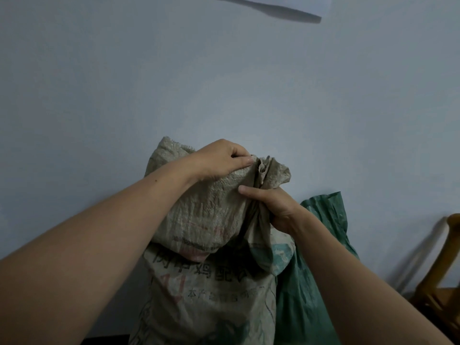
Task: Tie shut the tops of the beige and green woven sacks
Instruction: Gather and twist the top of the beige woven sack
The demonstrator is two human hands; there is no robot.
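Left hand (219, 159) pinched the beige woven sack's (211, 282) top edge; right hand (271, 207) clenched its gathered neck. Green woven sack (318, 245) stood just behind.

Dim, bluish, soft light; wide-angle bending at edges

A: Support surface?
B: Barely in view. There's a dark strip (107, 341) at the lower edge, left of the beige sack (211, 300) — floor or not, cannot tell.
A: What stands there?
B: Beige sack upright, green sack (311, 282) touching its right side, wooden frame (443, 295) further right — all bases out of frame.
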